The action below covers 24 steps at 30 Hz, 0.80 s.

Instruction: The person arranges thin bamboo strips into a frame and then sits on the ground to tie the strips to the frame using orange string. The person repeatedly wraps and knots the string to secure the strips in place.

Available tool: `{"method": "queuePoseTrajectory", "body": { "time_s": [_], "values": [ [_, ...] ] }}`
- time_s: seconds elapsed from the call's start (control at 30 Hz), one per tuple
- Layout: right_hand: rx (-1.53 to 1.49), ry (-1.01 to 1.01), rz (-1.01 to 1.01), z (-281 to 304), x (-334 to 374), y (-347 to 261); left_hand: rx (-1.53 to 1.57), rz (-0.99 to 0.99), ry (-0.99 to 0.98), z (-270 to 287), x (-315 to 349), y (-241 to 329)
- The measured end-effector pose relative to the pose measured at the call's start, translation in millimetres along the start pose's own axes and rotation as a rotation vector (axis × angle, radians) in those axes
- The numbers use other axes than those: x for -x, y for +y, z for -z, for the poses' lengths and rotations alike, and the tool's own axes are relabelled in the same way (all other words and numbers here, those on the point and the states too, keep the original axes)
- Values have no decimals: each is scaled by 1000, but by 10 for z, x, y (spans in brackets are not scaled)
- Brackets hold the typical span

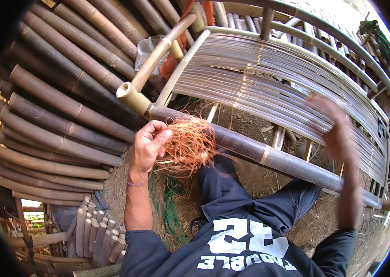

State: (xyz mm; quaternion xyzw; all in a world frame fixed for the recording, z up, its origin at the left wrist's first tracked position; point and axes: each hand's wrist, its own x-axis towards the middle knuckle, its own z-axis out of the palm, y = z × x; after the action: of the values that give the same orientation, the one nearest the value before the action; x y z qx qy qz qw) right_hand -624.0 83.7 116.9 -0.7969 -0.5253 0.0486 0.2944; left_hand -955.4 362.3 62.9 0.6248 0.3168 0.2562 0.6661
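My left hand (149,146) is closed on a tangled bundle of thin orange-brown fibre strands (189,142), thumb and fingers pinching its left side. The bundle hangs over the near front pole (239,143) of a bamboo bench and covers part of it. My right hand (332,121) is raised over the right part of the bench's slatted seat (232,69). Motion smears its fingers, so I cannot make out whether it holds anything. A faint strand or two trails from the bundle to the right.
Dark bamboo poles (70,101) are stacked along the left. Short cut pieces (98,233) stand upright at lower left. The bench's armrest (162,53) and curved back rail (333,34) rise around the seat. Green netting (173,207) lies on the dirt floor beside my legs.
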Motion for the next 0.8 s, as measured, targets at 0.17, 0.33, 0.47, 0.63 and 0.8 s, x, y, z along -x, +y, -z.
{"method": "queuePoseTrajectory", "body": {
  "time_s": [0.17,0.33,0.47,0.63,0.8],
  "values": [
    [-303,216,266,-1142,124,-851,-114,-43,-139,-580,-2,55],
    [-273,369,340,-1455,70,-941,-271,-138,-167,-810,40,-39],
    [-1072,103,-53,-1281,211,-801,-535,-200,-135,-820,-21,-135],
    [-1903,33,-187,-497,532,-253,-976,-437,-23,-541,-223,-417],
    [-1290,707,-318,827,1654,1206,-1087,-267,40,210,-503,-854]
  ]
}}
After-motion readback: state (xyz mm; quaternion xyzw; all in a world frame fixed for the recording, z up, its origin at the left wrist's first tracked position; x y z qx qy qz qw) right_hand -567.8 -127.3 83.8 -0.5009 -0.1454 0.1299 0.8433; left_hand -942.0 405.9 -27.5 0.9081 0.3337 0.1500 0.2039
